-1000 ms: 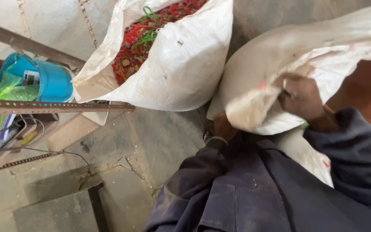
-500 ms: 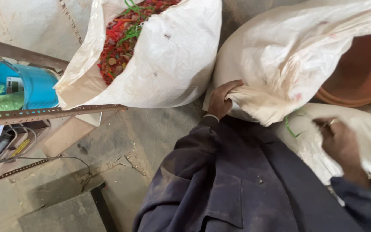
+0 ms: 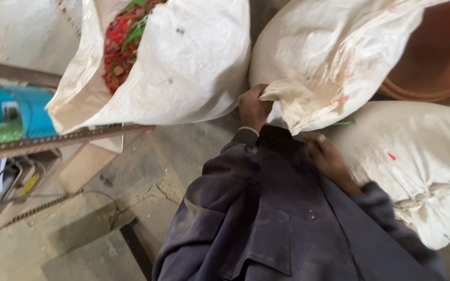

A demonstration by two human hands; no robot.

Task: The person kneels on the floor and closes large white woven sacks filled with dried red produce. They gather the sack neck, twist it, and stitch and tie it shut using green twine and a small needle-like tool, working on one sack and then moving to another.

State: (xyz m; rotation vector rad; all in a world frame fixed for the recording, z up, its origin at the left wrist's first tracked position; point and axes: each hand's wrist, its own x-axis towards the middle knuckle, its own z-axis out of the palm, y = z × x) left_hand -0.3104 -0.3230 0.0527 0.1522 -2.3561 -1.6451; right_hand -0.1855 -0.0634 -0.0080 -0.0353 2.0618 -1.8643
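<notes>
Your left hand (image 3: 253, 108) is clenched on the folded, stained corner flap of a bulging white woven plastic sack (image 3: 334, 57), pinching the coarse cloth just where it hangs down over your dark blue work jacket (image 3: 266, 218). Your right hand (image 3: 329, 158) sits just below that same flap, close against your body; you are touching or nearly touching the cloth there, but I cannot tell whether the fingers are closed on it. The sack rises directly ahead of both hands, rounded and full, its weave dusty with faint red marks.

To the left of your left hand, a second white woven sack (image 3: 183, 67) stands open, showing a heap of red chillies with green stems (image 3: 123, 44). To the right of your right hand lies a third white sack (image 3: 423, 161), tied and creased, touching the one you grip. Beyond it, at the far right, is the curved rim of a terracotta clay pot (image 3: 438, 57).

Well to your left, a rusty perforated metal angle bar (image 3: 58, 139) crosses in front of a bright blue plastic container (image 3: 24, 112). The cracked grey concrete floor (image 3: 105, 218) lies below.
</notes>
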